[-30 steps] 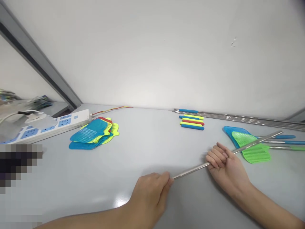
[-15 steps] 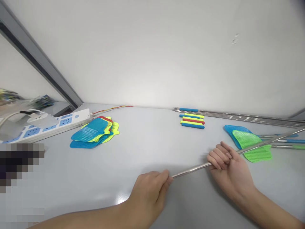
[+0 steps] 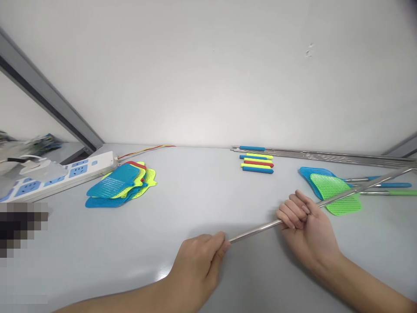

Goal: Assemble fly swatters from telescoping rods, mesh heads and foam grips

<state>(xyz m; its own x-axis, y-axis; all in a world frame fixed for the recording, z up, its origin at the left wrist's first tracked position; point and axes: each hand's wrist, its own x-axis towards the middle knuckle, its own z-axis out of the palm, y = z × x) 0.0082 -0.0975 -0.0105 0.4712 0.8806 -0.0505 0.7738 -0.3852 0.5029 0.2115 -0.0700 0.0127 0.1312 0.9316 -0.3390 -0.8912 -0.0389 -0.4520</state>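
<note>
A shiny metal rod [image 3: 257, 229] slants across the front of the table, rising to the right. My left hand [image 3: 199, 261] is closed around its lower end, hiding the tip. Further up the rod, my right hand [image 3: 306, 226] grips it with curled fingers, palm turned upward. Past my right hand the rod crosses over a green fly swatter [image 3: 335, 191], which lies partly on top of a blue fly swatter head [image 3: 311, 174]. Their handles, blue and green, point right. Colored handle sleeves [image 3: 257, 164] in blue, yellow and red lie side by side beyond my hands.
Several thin metal rods [image 3: 325, 157] lie along the wall, with a blue sleeve [image 3: 252, 148] beside them. Loose swatter heads [image 3: 114, 180] are piled at the left, near a white power strip [image 3: 61, 180] with a plug in it. A grey post [image 3: 55, 93] rises at the left.
The whole view has shifted slightly, so most things appear further left. Both hands keep their grip on the rod, with little visible movement along it.
</note>
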